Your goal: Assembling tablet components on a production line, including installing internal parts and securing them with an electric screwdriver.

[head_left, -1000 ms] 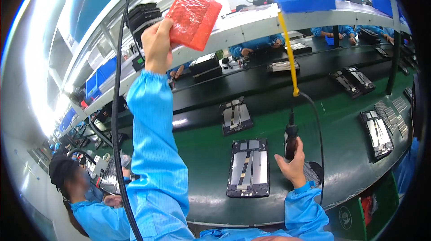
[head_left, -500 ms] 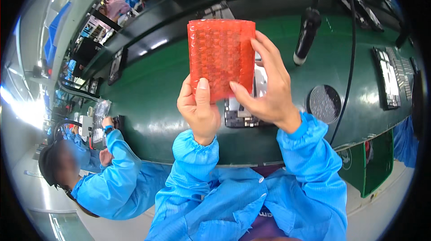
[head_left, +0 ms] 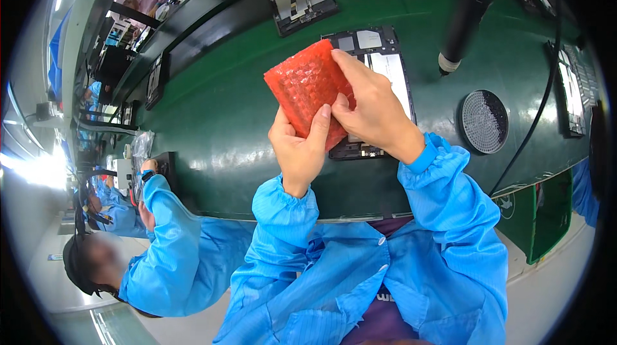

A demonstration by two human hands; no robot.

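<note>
A red bubble-wrap pouch (head_left: pixel 302 88) is held in both hands above the green bench, tilted with its top to the left. My left hand (head_left: pixel 299 145) grips its lower part, thumb on the front and fingers behind. My right hand (head_left: pixel 376 104) is closed on its right edge, with the fingertips at the upper corner and the thumb lower down. What the pouch contains, if anything, I cannot make out. Behind and below it lies an opened tablet-like device (head_left: pixel 392 75) with pale battery panels, partly hidden by the pouch and my right hand.
A black electric screwdriver (head_left: pixel 459 30) hangs to the right, its cable running down past a round dish of small metal parts (head_left: pixel 484 123). Another opened device (head_left: pixel 299 1) lies on the far ledge. At left a co-worker's blue sleeve (head_left: pixel 170 236) reaches the bench; a green bin (head_left: pixel 546 216) stands at lower right.
The pouch has gone from upright to tilted left, and both hands have turned with it. The view has shifted, so more of the device beneath shows.
</note>
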